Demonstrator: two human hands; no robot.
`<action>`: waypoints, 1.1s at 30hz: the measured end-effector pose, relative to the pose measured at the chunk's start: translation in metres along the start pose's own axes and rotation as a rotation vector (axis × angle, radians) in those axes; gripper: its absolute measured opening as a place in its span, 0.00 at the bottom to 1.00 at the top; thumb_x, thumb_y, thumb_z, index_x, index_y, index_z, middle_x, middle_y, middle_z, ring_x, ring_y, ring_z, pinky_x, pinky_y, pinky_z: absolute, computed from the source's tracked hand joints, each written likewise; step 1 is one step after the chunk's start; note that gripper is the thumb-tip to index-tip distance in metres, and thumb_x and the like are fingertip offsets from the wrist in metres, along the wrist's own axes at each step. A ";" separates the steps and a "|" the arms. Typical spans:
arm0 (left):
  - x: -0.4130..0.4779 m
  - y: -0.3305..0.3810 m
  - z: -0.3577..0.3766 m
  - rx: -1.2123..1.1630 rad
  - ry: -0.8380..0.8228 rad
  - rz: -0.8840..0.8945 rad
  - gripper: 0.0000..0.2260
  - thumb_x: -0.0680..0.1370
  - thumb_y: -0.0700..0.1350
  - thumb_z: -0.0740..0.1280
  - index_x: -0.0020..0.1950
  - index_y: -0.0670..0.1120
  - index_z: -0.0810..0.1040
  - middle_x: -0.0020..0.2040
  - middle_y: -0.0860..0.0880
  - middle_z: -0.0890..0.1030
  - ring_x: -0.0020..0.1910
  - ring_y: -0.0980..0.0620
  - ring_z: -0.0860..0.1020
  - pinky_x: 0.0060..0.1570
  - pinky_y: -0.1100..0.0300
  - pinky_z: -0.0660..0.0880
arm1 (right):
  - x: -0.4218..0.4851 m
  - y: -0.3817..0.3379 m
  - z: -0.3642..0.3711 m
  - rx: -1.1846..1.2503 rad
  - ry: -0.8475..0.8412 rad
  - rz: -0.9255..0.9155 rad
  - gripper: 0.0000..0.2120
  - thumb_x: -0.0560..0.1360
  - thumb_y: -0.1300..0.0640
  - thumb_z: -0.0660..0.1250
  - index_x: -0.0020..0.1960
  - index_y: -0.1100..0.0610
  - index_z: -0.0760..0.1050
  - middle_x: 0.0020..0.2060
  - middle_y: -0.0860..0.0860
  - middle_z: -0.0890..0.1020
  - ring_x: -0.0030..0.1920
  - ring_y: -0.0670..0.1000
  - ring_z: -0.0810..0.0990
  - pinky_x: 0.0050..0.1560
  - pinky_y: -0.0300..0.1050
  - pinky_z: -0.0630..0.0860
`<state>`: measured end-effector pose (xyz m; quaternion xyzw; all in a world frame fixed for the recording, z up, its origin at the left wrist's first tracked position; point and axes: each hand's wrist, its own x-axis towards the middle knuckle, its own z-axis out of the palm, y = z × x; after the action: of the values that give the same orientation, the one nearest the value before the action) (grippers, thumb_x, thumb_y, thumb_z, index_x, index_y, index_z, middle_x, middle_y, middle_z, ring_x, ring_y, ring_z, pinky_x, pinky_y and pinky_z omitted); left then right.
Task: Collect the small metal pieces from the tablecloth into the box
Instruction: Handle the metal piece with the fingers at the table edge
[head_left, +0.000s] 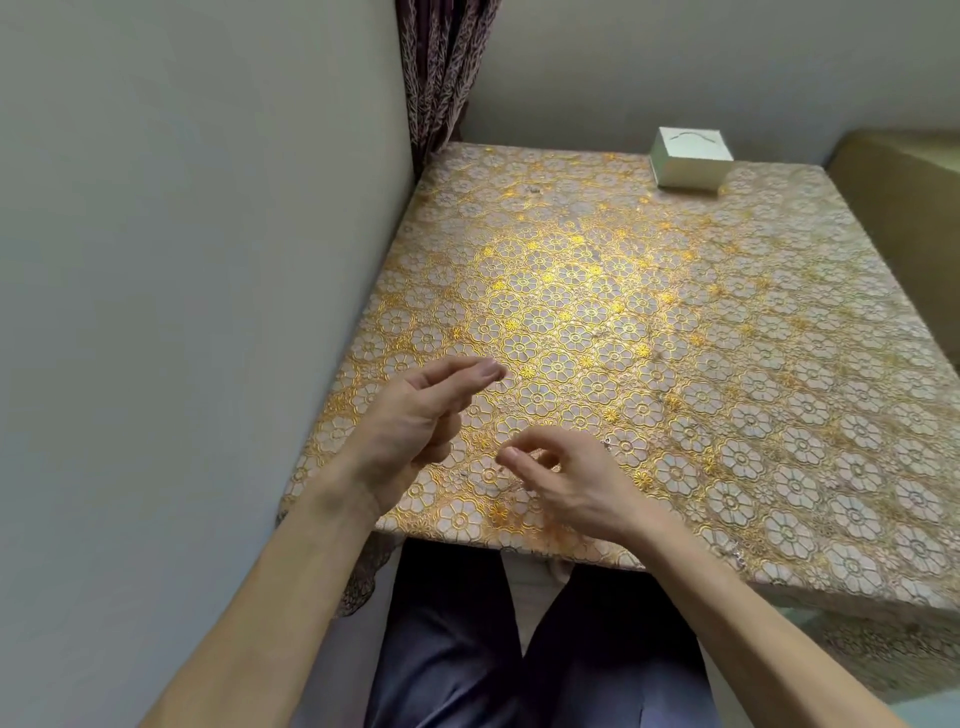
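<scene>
Both your hands are low over the near left corner of the tablecloth (675, 322), close together but not touching.

Your left hand (415, 415) is pretty much open. It's turned edge-on with the palm facing across toward the other hand, fingers loosely stretched forward, and nothing in it that I can see.

Your right hand (566, 478) is a different story. The fingers are curled in, with the thumb and forefinger drawn toward each other like a pinch. Whether there's actually anything between them I honestly can't tell; it's too small and partly hidden by the fingers.

Just past the knuckles of your right hand, on its far side, a small metal piece (607, 442) sits on the cloth. It looks ring-ish, but it's tiny, so don't quote me on that. Way further out, well beyond your left fingertips, there's a little dark speck (532, 189) on the cloth that could be another one; I can't say for sure.

The box (691, 163) is white and sits at the far edge of the cloth, a long way ahead of your right hand and a bit to its right, well apart from both hands. It looks shut from here, though the top is hard to read.

A grey wall (182, 260) runs right beside your left hand, and a dark patterned curtain (441, 67) hangs in the far corner ahead of it. Your legs, in dark trousers (467, 649), show below your wrists.
</scene>
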<state>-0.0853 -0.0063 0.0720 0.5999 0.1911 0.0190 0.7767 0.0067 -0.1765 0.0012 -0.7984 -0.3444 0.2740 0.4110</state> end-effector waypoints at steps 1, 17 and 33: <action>0.000 0.000 -0.003 -0.008 0.017 0.008 0.13 0.69 0.54 0.75 0.50 0.50 0.86 0.31 0.53 0.63 0.29 0.53 0.52 0.21 0.65 0.52 | -0.003 0.003 -0.003 0.012 0.019 0.025 0.10 0.81 0.46 0.65 0.52 0.49 0.82 0.46 0.41 0.83 0.41 0.36 0.80 0.41 0.32 0.73; 0.012 -0.040 -0.022 -0.179 0.295 -0.051 0.15 0.76 0.50 0.72 0.60 0.46 0.82 0.30 0.55 0.64 0.23 0.59 0.57 0.17 0.68 0.53 | -0.049 0.007 -0.050 0.415 0.208 0.092 0.11 0.76 0.50 0.69 0.49 0.56 0.85 0.37 0.50 0.84 0.37 0.47 0.80 0.37 0.38 0.75; 0.003 -0.046 -0.025 -0.063 0.209 -0.079 0.12 0.74 0.50 0.72 0.51 0.44 0.83 0.31 0.54 0.66 0.25 0.58 0.58 0.18 0.68 0.56 | -0.069 0.013 -0.051 0.515 0.307 0.159 0.13 0.75 0.49 0.67 0.48 0.56 0.85 0.36 0.49 0.81 0.36 0.47 0.78 0.35 0.37 0.73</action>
<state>-0.1000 0.0042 0.0226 0.5618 0.2937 0.0568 0.7713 0.0057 -0.2594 0.0270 -0.7243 -0.1340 0.2598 0.6244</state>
